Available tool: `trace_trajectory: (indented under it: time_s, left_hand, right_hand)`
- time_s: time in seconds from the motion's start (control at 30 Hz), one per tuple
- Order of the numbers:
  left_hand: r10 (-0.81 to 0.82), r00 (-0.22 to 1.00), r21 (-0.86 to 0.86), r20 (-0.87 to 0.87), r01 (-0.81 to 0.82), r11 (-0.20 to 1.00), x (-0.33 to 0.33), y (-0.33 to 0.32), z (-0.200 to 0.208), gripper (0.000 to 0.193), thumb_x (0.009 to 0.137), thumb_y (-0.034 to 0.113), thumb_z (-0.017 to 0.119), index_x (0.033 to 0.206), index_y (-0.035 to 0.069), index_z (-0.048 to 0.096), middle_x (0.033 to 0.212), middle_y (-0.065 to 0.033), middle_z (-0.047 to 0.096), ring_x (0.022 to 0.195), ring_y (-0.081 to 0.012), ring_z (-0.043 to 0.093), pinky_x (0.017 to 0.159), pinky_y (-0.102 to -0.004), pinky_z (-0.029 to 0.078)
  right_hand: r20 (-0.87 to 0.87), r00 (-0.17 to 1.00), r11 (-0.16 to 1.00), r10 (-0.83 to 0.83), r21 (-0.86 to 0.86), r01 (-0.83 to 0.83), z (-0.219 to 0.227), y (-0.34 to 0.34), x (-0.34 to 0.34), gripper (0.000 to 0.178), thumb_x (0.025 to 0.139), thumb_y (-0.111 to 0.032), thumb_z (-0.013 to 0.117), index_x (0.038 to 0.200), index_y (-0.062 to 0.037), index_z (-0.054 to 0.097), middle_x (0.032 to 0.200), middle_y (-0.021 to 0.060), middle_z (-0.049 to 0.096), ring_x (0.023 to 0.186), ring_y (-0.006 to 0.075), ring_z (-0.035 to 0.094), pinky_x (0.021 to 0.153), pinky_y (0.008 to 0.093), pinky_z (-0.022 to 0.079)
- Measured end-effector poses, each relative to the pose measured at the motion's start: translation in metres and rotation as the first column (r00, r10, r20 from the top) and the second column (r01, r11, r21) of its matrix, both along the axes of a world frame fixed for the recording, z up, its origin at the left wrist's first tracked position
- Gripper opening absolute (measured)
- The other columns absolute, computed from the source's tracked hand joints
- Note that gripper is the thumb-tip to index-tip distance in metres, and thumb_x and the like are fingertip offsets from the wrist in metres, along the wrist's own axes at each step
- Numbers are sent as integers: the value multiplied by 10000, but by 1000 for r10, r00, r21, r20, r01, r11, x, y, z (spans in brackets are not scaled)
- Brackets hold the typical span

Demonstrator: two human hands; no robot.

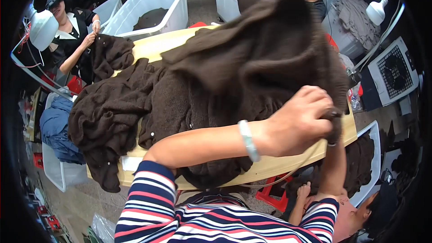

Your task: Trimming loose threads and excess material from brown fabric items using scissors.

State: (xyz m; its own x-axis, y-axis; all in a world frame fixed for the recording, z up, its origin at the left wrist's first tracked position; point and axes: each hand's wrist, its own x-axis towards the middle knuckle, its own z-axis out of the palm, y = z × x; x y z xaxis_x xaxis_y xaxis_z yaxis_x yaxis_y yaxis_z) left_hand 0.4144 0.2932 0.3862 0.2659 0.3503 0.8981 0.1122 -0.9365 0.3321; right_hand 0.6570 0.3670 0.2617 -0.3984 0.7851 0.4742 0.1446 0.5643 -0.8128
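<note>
My left arm reaches across to the right, a pale green bangle [249, 141] on its wrist. My left hand [302, 119] is closed on the bunched edge of a dark brown fleecy garment [270, 45]. The garment is lifted and spreads out over the table, slightly blurred by motion. My right forearm [334, 168] rises to the same bunched edge, but the cloth there hides my right hand's fingers. Beneath lie more dark brown garments [173, 103], some with small white buttons, heaped on the pale wooden table [227, 181].
A person [76, 40] at the far left handles brown cloth. Another sits at the far right, and a third bends close at lower right. White bins [155, 11] stand behind the table. A bin at left holds blue cloth [60, 128]. Lamps [377, 11] flank the table; a red stool [274, 193] is below.
</note>
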Motion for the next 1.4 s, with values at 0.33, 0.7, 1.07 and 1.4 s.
trace_trajectory:
  time_s: [0.33, 0.7, 1.07, 1.4]
  left_hand:
    - [130, 991, -253, -35, -134, 958, 71, 11, -78, 318, 698, 124, 750, 998, 106, 647, 1309, -219, 508, 1274, -412, 439, 1015, -518, 378]
    - [559, 367, -188, -743, -917, 352, -38, -156, -184, 668, 726, 281, 706, 1306, 21, 500, 1198, -145, 523, 1063, -271, 521, 843, -388, 412]
    - [800, 167, -221, -577, -974, 44, -31, -162, -199, 274, 794, 158, 559, 1015, -1, 591, 1055, -175, 540, 937, -274, 505, 748, -343, 420]
    - [787, 617, -727, -18, -549, 414, -22, -166, -211, 94, 794, 37, 591, 887, 41, 603, 991, -128, 464, 942, -292, 491, 807, -403, 418]
  right_hand:
    - [-66, 803, 776, -592, -316, 546, -57, 115, 282, 274, 965, -330, 539, 1061, -74, 563, 946, 46, 601, 809, 171, 602, 680, 358, 518]
    - [492, 870, 599, 25, -704, 381, -152, -50, 93, 417, 962, -161, 564, 1352, -70, 448, 594, 43, 555, 452, 162, 580, 382, 265, 424]
    - [232, 953, 740, 193, -673, 14, -114, 129, -109, 537, 958, -382, 600, 1395, -110, 448, 1010, 94, 700, 599, 98, 634, 433, 202, 475]
    - [228, 939, 702, 256, -712, -19, -66, 111, -198, 187, 895, -198, 689, 960, -149, 520, 618, 4, 501, 482, 122, 472, 439, 263, 430]
